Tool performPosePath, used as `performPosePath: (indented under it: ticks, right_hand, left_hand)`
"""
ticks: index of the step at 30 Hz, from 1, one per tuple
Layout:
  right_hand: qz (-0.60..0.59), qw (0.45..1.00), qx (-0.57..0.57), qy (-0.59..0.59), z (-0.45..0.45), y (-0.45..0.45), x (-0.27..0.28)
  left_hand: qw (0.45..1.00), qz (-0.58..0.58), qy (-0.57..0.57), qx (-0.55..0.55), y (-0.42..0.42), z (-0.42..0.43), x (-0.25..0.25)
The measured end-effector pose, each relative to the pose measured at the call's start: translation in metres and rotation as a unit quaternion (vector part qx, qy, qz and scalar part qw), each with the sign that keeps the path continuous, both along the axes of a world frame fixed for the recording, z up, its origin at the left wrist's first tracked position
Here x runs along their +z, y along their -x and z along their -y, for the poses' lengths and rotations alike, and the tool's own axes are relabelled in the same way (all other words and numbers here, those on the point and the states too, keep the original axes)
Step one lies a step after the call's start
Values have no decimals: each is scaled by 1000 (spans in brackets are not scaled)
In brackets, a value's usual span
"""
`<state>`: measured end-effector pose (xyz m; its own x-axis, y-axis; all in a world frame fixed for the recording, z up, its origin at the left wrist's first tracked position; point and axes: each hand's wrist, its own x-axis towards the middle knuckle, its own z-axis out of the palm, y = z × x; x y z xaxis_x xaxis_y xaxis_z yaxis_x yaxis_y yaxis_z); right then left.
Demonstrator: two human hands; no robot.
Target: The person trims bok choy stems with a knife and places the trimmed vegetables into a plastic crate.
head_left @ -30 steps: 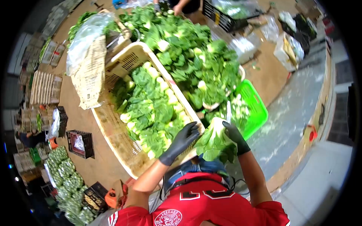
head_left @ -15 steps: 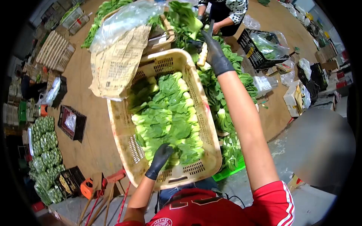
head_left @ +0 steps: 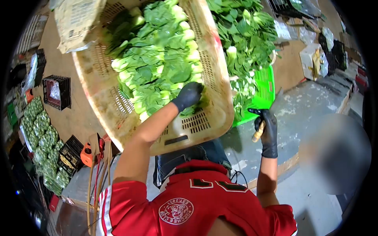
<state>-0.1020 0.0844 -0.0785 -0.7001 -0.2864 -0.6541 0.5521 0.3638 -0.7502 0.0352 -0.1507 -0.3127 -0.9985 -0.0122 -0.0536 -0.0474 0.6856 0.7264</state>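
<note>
In the head view, rows of bok choy (head_left: 161,59), with green leaves and pale stalk ends, fill much of a stained cream plastic crate (head_left: 88,90). My left hand (head_left: 189,95), in a black glove, reaches into the crate's near right part. Its fingers curl down on bok choy there, their tips hidden. Out to the right, beyond the crate, my gloved right hand (head_left: 268,128) is closed on a knife (head_left: 258,132). The knife's light-coloured handle sticks out below the fingers; its blade is hard to make out.
Right of the crate lie a heap of loose bok choy (head_left: 246,35) and a bright green basket (head_left: 267,88) holding leaf pieces. Crumpled brown paper (head_left: 76,23) overlaps the crate's far left corner. Bagged greens (head_left: 41,145) and long wooden handles (head_left: 92,185) are at left.
My right hand has drawn back from the far heap to the near right, still with the knife. My left hand has moved right within the crate. The view has tilted down; the other person is out of sight.
</note>
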Motion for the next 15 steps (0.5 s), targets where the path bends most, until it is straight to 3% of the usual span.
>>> performPosePath:
  ticks: [2,5,7,8,9,10,11,12,13,15]
  right_hand:
    - [5,998,-64,8,-52,-13,-12]
    - [-7,994,-108,1,-66,-31,-2]
    - [3,992,-128,-2,-82,-40,-12]
    - [-50,998,-32,-38,-82,-43,-12]
    - [-113,991,39,-66,-76,-48,-9]
    - [-176,973,102,-107,-86,-50,-23]
    - [-267,941,170,-121,-84,-52,-28]
    - [-69,996,31,-56,-79,-54,-27]
    - [-7,1000,5,-16,-70,-57,-22]
    - [-27,998,45,24,-72,-62,-42]
  left_hand:
    - [990,135,37,23,26,-14,5]
    - [975,196,102,28,34,-31,-38]
    - [980,169,103,38,29,-35,-70]
    - [969,226,88,40,30,-36,-76]
    - [981,142,105,78,18,-47,-113]
    - [967,182,162,79,20,-49,-94]
    - [980,134,132,57,16,-46,-77]
    - [991,79,54,98,10,-43,-45]
    - [989,86,15,123,0,-34,-17]
    - [963,54,-168,204,-16,-18,44]
